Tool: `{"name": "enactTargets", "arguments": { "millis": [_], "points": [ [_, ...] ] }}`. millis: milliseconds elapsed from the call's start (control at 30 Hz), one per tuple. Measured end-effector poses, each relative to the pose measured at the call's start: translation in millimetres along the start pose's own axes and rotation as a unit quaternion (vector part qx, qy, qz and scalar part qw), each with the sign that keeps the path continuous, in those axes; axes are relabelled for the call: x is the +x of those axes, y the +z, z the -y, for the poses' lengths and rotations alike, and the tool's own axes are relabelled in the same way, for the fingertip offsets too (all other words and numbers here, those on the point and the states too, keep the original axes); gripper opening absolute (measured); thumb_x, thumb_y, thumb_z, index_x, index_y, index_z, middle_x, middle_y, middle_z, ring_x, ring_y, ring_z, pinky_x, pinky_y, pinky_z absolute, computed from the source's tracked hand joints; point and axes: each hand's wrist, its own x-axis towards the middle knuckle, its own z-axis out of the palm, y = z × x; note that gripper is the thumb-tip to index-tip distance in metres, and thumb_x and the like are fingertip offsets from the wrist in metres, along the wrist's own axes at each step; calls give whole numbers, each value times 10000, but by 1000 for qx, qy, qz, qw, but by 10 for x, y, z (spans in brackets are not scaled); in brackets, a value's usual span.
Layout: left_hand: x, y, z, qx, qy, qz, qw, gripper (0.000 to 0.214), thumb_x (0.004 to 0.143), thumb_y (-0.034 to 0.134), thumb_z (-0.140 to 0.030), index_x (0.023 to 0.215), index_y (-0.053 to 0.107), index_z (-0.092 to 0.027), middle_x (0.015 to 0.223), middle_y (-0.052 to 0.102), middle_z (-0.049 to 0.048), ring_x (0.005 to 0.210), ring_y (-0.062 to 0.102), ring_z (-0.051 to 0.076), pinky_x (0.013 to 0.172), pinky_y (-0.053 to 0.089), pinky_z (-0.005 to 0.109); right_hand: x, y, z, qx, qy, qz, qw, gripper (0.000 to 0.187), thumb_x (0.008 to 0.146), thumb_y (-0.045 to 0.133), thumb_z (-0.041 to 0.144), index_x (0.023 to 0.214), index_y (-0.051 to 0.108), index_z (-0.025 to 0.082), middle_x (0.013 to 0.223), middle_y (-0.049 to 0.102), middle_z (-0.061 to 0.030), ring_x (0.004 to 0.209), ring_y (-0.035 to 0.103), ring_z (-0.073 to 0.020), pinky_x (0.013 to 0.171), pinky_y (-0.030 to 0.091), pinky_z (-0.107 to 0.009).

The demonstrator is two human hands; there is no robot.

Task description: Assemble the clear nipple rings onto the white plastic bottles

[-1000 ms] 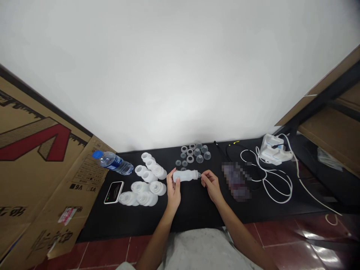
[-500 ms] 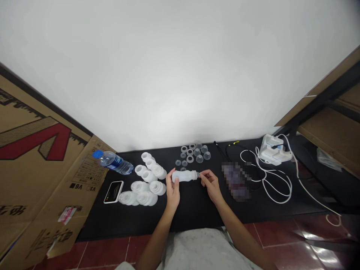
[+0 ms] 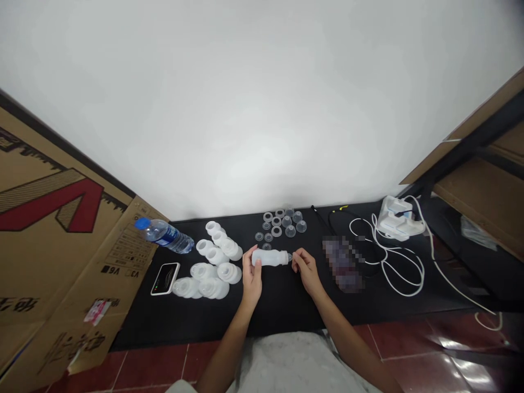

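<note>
Black table [image 3: 286,305]: both hands hold white bottle [image 3: 270,257]

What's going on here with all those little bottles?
A person is at a black table. Their left hand holds a small white bottle sideways, and their right hand pinches its neck end. More white bottles lie in a heap to the left, and little clear rings sit behind.

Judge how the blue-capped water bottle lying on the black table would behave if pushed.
The water bottle lies on its side and looks round, so it would probably roll. The smooth black table seems to offer little to stop it. Its thin clear plastic likely dents rather than breaks.
</note>
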Motion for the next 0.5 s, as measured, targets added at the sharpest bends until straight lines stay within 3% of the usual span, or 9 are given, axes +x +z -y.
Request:
{"name": "enactTargets", "arguments": {
  "millis": [300,500],
  "points": [
    [5,1,2,-9,-7,-2,1000,543,1081,536,-652,1454,612,-264,1516,607,133,1330,625,291,1094,535,430,-34,32,-1,-70,-8,16,997,688,1077,576,669,538,487,250,472,440,29,476,411,-151,546,331,-319],
    [0,-6,0,-14,-15,-10,1000,560,1080,525,-668,1452,612,-259,1511,616,136,1314,633,289,1042,558,404,-60,57,51,-50,-11,14,999,521,1034,625,672,730,598,251,594,489,40,517,438,-150,523,334,-293]
  ]
}}
